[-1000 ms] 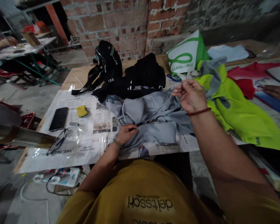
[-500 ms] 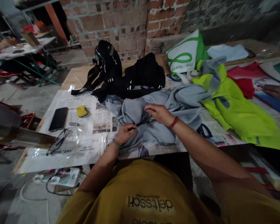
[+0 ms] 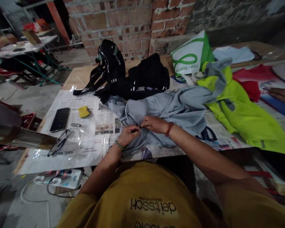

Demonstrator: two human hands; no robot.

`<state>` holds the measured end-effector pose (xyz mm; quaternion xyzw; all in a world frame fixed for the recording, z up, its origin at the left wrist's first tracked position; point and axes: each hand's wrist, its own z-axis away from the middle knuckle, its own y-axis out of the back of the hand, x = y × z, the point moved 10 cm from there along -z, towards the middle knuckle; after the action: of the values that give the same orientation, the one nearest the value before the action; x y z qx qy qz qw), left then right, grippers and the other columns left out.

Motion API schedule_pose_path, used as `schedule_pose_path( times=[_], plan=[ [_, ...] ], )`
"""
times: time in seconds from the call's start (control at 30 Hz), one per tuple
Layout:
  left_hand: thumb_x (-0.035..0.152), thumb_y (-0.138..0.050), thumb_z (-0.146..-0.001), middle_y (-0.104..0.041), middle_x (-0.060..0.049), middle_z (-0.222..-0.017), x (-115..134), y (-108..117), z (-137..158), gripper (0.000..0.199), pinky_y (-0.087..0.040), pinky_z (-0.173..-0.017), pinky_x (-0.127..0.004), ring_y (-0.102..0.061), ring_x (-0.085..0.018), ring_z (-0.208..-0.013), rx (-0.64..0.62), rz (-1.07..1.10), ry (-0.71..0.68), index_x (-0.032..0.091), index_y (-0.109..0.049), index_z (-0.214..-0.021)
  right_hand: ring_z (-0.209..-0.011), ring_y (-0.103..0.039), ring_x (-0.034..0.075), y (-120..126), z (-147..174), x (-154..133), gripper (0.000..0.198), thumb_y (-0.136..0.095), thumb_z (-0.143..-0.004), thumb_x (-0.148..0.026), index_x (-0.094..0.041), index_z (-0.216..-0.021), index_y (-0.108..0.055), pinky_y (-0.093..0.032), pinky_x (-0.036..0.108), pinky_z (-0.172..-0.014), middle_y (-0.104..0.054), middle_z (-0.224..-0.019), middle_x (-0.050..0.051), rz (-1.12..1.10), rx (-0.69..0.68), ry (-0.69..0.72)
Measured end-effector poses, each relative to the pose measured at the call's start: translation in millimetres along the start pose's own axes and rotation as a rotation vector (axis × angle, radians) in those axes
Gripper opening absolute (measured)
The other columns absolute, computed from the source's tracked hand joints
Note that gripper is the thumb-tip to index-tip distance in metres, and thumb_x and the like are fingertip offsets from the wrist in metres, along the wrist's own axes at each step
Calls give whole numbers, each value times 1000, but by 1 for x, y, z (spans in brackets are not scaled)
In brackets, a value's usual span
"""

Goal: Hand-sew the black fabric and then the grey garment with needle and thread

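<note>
A crumpled grey garment [image 3: 172,106] lies across the table in front of me. My left hand [image 3: 128,135], with a green bead bracelet, pinches a fold at its near left side. Just to the right, almost touching, my right hand [image 3: 155,124] has thumb and fingers pressed together over the same cloth. Whatever is between the right fingertips is too small to make out. A red bead bracelet circles that wrist. Dark blue scissor-like handles [image 3: 207,134] stick out by the garment's right edge.
Newspaper covers the table [image 3: 85,152]. On the left are a phone [image 3: 60,119], a yellow sponge [image 3: 84,111] and glasses [image 3: 59,143]. A black bag [image 3: 111,61], black clothing [image 3: 148,74] and neon-yellow clothing [image 3: 251,120] surround the garment. Another person's hand [image 3: 282,94] rests far right.
My right hand has come down and left, from above the cloth to beside my left hand, and its fingers have closed. The left hand stays at the same fold.
</note>
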<state>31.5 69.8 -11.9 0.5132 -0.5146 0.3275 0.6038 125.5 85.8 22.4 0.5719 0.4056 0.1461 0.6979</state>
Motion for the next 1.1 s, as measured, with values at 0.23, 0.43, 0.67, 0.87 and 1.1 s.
schedule_pose_path(
  times=[0.23, 0.43, 0.67, 0.87, 1.1],
  plan=[
    [24, -63, -70, -66, 0, -68, 0, -1, 0, 13, -45, -61, -20, -56, -10, -64, -13, -4, 10, 14, -69, -75, -79, -56, 13, -2, 2, -2, 26, -48, -87, -16, -21, -93, -72, -42, 24, -71, -60, -87, 5, -159, 49, 100],
    [26, -64, -73, -67, 0, -71, 5, -2, 0, 14, -47, -65, -21, -58, -11, -65, -30, -54, -50, 15, -70, -77, -78, -58, 13, -3, 3, 1, 27, -49, -82, -11, -20, -92, -73, -43, 25, -72, -64, -85, 5, -261, 13, 36],
    [30, -64, -77, -66, -3, -74, 21, -9, 4, 18, -47, -69, -23, -59, -12, -69, -99, -83, -199, 14, -71, -80, -76, -62, 11, -7, 3, 25, 21, -53, -76, -12, -17, -90, -69, -46, 24, -74, -69, -81, 0, -655, 0, -196],
    [32, -59, -84, -67, -7, -80, 35, -13, 10, 22, -49, -70, -24, -61, -13, -71, -87, -183, -326, 14, -71, -85, -54, -58, 8, -12, 9, 30, 35, -68, -67, -22, -15, -100, -58, -41, 19, -51, -66, -66, -1, -1197, 67, -389],
    [26, -50, -89, -67, -9, -86, 48, -14, 19, 22, -51, -78, -28, -63, -15, -82, -12, -354, -485, 16, -69, -90, -49, -55, 7, -18, 16, 26, 36, -72, -64, -45, -14, -71, -57, -26, 16, -39, -64, -67, 3, -1212, 103, -521]
  ],
)
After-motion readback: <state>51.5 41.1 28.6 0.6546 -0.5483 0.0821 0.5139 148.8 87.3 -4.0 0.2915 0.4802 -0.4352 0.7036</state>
